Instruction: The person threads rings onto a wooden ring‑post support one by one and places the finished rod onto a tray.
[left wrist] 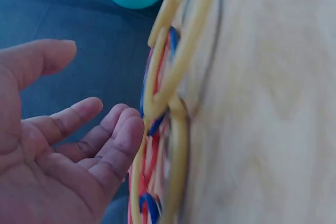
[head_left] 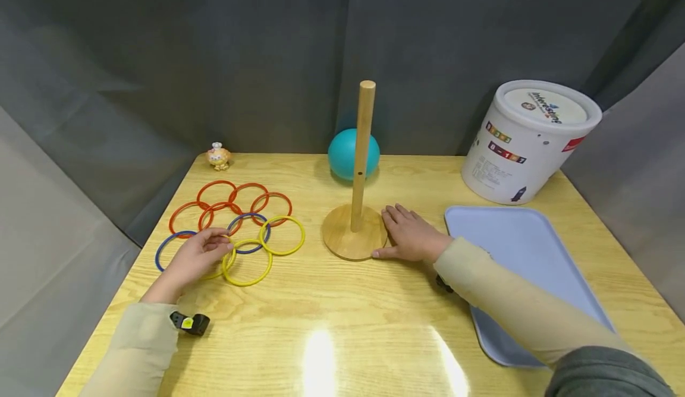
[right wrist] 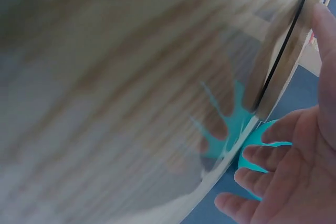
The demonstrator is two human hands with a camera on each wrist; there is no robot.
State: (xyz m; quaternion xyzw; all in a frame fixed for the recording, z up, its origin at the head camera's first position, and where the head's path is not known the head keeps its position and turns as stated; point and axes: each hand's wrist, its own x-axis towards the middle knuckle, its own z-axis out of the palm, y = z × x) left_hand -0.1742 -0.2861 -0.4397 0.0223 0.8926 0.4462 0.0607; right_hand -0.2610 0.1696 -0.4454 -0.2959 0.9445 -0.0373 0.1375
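A wooden peg stand (head_left: 353, 233) with a tall upright post (head_left: 364, 147) stands mid-table. My right hand (head_left: 409, 233) lies flat on the table just right of its round base (right wrist: 286, 56), thumb against the base's edge. Several flat rings lie at the left: red rings (head_left: 216, 201), blue rings (head_left: 248, 230) and yellow rings (head_left: 246, 263), some overlapping. My left hand (head_left: 200, 254) rests over the near rings with relaxed fingers. In the left wrist view its palm (left wrist: 68, 150) is open beside a yellow ring (left wrist: 178, 51), gripping nothing.
A teal ball (head_left: 345, 153) sits behind the post. A white lidded bucket (head_left: 527, 141) stands at the back right, with a pale blue tray (head_left: 530, 248) in front of it under my right forearm. A small figurine (head_left: 219, 156) is at the back left. Grey curtains surround the table.
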